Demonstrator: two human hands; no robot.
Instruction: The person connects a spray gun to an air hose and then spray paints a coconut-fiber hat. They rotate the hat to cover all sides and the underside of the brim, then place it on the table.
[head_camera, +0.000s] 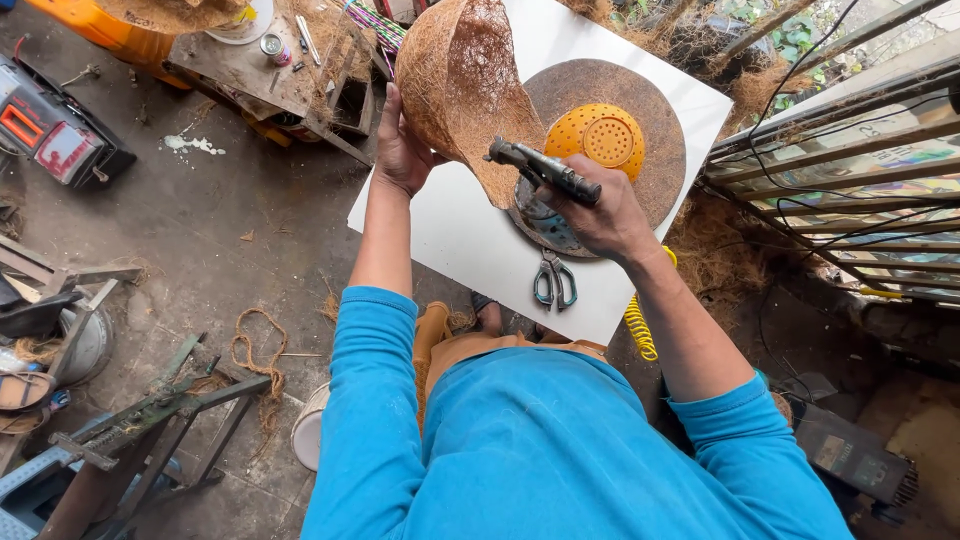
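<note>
The left hand (402, 150) grips the brown coir sheet (455, 80) at upper centre, curling it up over the white board (440, 235). The right hand (600, 215) is clenched round a dark stapler-like tool (545, 170), its nose at the sheet's lower edge beside the orange perforated bowl (595, 135). This looks like the fastening step; the nose likely needs pressing squarely onto the overlap. Scissors (555, 282) lie below
</note>
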